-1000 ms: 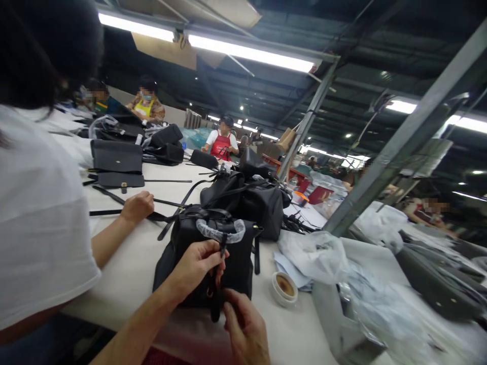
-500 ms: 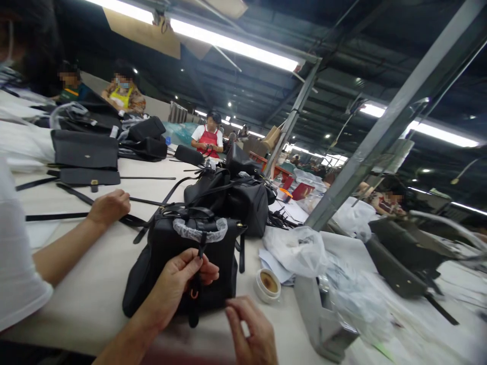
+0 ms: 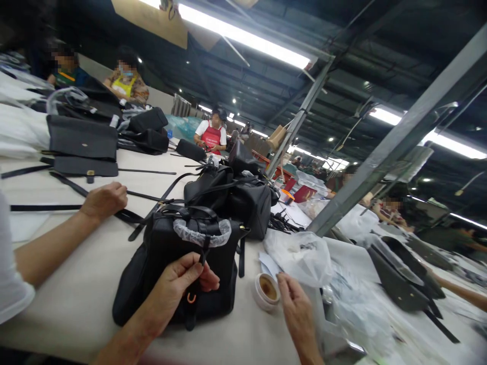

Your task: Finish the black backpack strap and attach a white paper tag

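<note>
Black bag (image 3: 213,274) is sitting on the table (image 3: 76,309); we are pinching its strap (image 3: 203,255) with our left hand (image 3: 175,284), and holding our right hand (image 3: 297,306) loosely spread just right of the bag, where a careless swing could be tipping the open paste tin (image 3: 266,290).

A black leather backpack (image 3: 190,274) stands upright near the front edge of the white table (image 3: 76,268), its top handle wrapped in clear plastic (image 3: 201,234). A narrow black strap (image 3: 191,319) hangs down its front, carrying a small orange ring (image 3: 191,298). A longer black strap (image 3: 154,208) runs from its top across the table, away from the front edge.
</note>
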{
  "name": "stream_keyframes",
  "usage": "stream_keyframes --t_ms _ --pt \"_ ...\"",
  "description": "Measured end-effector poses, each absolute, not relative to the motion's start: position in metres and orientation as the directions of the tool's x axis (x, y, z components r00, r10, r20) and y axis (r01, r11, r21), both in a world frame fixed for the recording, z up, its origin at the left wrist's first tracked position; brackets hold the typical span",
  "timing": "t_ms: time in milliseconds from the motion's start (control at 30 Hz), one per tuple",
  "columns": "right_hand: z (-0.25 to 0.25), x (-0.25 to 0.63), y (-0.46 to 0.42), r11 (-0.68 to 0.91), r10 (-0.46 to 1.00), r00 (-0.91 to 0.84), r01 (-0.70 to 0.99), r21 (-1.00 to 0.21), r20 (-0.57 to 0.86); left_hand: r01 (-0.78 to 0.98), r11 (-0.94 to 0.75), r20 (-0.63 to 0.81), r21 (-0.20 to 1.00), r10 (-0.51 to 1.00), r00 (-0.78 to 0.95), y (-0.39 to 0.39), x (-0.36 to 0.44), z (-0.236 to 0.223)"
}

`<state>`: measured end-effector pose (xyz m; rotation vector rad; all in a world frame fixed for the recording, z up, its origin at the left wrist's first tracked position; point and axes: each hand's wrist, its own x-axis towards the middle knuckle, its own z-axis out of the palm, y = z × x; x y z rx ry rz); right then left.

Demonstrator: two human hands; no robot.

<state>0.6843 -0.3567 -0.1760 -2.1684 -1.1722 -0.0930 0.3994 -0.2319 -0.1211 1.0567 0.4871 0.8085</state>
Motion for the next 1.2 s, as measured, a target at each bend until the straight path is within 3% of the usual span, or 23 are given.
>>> stream_keyframes --t_ms 333,500,833,1000,1200 --pt "-0.163 0.74 -0.308 -0.438 0.871 0.478 0.862 -0.255 0.117 -0.345 0.234 0.049 0.909 0.762 0.646 -0.229 0.397 -0.125" --pt "-0.157 0.742 -0.313 -0.357 0.928 0.371 0.913 -0.197 0.034 -0.338 0.223 0.05 0.914 0.766 0.641 -0.229 0.395 -0.123" --pt "-0.15 0.742 -0.323 -0.246 0.964 0.265 0.924 -0.293 0.027 -0.36 0.207 0.086 0.91 0.755 0.65 -0.227 0.394 -0.122" --pt "-0.146 0.737 -0.323 -0.305 0.929 0.356 0.891 -0.338 0.1 -0.387 0.259 0.067 0.885 0.752 0.655 -0.23 0.394 -0.121" --pt "-0.14 0.739 -0.323 -0.345 0.88 0.456 0.808 -0.478 0.136 -0.399 0.337 0.014 0.853 0.75 0.661 -0.229 0.392 -0.118"
